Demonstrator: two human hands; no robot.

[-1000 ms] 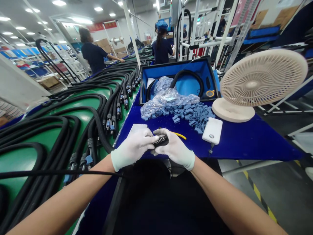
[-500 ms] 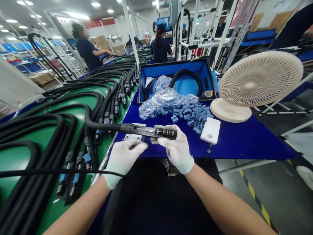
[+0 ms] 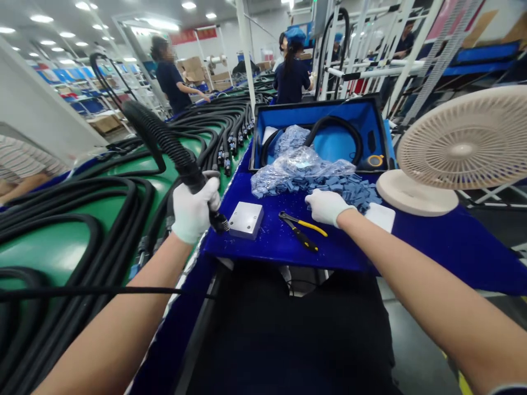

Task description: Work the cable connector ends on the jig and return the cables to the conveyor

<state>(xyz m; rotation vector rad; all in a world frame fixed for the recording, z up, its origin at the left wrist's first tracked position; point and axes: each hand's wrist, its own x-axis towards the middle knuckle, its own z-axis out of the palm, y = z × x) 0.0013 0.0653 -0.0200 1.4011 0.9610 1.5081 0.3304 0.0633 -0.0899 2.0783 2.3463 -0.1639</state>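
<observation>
your left hand [image 3: 191,213] is gripping a black, ribbed, tubular hose [image 3: 175,147] above the surface's [image 3: 263,248] left edge. its long axis is slanting, the connector end [image 3: 219,223] pointing down and right, just beside a smooth metal block [image 3: 247,218]. your right hand [image 3: 326,207] is sitting with curled fingers at heaped, angular blue pieces [image 3: 352,187]; whether it's holding one, you cannot tell. yellow-and-black pliers [image 3: 302,229] are lying between your hands. beyond, a crinkled clear bag [image 3: 298,156] is lying against the heap.
</observation>
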